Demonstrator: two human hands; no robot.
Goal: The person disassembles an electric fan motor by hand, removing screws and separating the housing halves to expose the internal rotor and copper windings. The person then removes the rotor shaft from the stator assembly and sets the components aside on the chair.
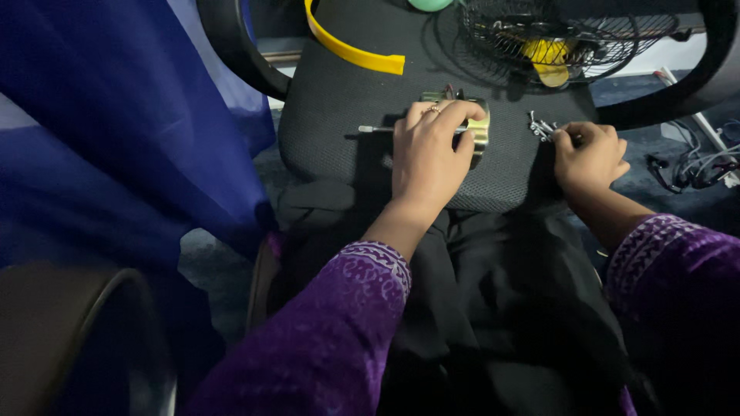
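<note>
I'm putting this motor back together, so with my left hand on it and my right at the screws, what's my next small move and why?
Probably lift one screw from the small pile of screws with your right hand and carry it to the motor: the left hand already steadies it on the chair seat.

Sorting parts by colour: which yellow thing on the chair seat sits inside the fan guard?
The yellow blade hub, behind the wire fan guard. The yellow strip lies bare on the seat, curved, further left.

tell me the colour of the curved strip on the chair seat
Yellow; the curved strip shows clearly in the head view.
</note>
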